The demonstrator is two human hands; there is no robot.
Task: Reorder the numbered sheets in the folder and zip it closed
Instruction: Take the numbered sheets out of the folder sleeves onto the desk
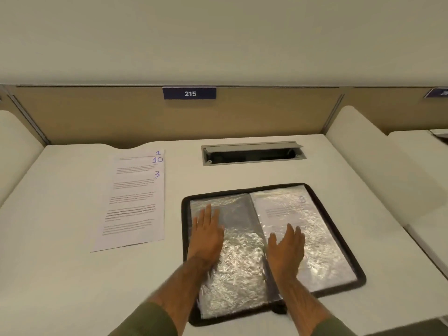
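both hands (247, 241) flat — open folder (337, 229)

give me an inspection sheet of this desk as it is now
surface: white desk, hatch lid raised at the back
job's things: folder lies open, unzipped; a sheet in its right sleeve, number blurred; loose sheets to the folder's left showing 1, 10, 3
clutter: nothing seen
hands: left hand flat on the left sleeve, right hand flat on the right sleeve, neither gripping
cables: nothing seen
surroundings: beige partition with sign reading 215; white dividers at both sides
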